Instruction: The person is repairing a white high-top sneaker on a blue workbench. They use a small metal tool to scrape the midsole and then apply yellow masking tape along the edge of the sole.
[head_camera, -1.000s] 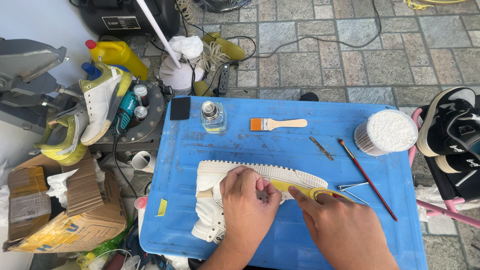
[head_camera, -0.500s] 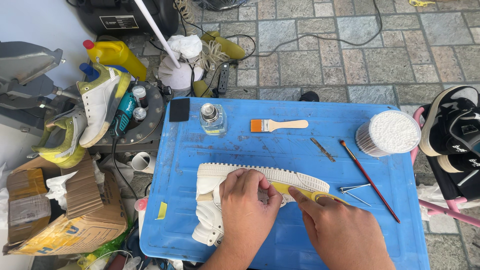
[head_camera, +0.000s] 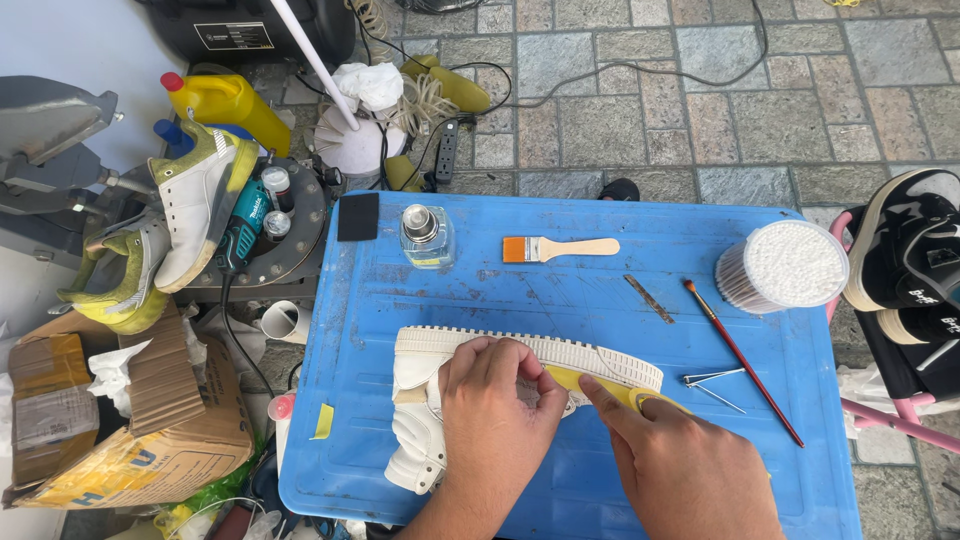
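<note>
White sneaker (head_camera: 420, 420) lies on its side near the front edge of the blue surface (head_camera: 560, 290), its ribbed cream sole (head_camera: 560, 350) turned toward the far edge, with a strip of yellow tape (head_camera: 600, 385) along the sole's lower rim. Left hand (head_camera: 495, 420) presses flat on the shoe's upper, fingers closed over it; right hand (head_camera: 680, 470) pinches the tape against the sole. Elsewhere on the surface: one glass bottle (head_camera: 427, 235) and one black sponge (head_camera: 358, 216) toward the far-left corner, one orange-bristled brush (head_camera: 560, 248), one thin red-handled paintbrush (head_camera: 742, 362), one tub of cotton swabs (head_camera: 782, 266) at the right edge, one pair of tweezers (head_camera: 715, 382).
</note>
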